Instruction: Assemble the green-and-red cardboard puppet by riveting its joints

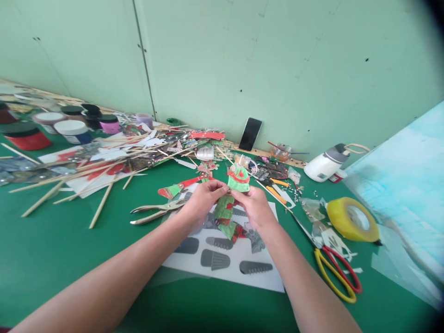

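Observation:
Both my hands meet above a white printed sheet (239, 268) on the green table (52, 249). My left hand (203, 201) and my right hand (253, 206) pinch a green and red painted paper figure (237, 178) between their fingertips, head piece up. More green and red parts of the figure (227, 217) hang down between my hands. A metal hole punch (156, 212) lies just left of my left hand.
Scissors with red and yellow handles (335, 270) and a yellow tape roll (352, 219) lie at the right. Several bamboo sticks (86, 178) and paint jars (72, 132) fill the left. A phone (250, 134) leans on the wall, near a white bottle (326, 164).

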Motion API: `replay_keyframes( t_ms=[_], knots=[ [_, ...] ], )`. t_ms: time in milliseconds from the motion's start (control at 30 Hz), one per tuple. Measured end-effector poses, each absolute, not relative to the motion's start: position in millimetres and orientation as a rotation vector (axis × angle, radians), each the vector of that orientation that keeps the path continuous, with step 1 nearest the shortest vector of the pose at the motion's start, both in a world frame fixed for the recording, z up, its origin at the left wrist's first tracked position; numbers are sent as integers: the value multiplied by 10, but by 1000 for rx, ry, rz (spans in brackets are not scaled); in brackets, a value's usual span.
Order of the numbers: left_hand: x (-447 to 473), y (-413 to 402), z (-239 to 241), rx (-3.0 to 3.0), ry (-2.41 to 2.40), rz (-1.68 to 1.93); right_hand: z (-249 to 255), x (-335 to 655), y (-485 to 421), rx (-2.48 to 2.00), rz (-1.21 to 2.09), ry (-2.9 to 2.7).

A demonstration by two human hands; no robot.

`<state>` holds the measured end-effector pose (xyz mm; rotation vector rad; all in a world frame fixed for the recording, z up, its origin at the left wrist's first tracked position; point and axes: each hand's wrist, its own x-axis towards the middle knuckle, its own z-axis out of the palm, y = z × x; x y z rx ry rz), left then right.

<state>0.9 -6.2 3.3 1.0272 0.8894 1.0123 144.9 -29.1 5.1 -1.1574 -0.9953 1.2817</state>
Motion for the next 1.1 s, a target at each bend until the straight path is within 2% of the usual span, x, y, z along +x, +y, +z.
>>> replay_keyframes(
  t_ms=[500, 800, 1100],
  knots=[
    [-20, -24, 2, 1167, 849, 880, 68, 1477, -286, -1050, 1395, -931],
    [-24, 9, -26, 1351, 925, 893, 14, 1489, -252, -1182, 1271, -966],
    [9, 0, -37, 1280, 966, 975, 1, 1480, -253, -1179, 1253, -966]
  ],
)
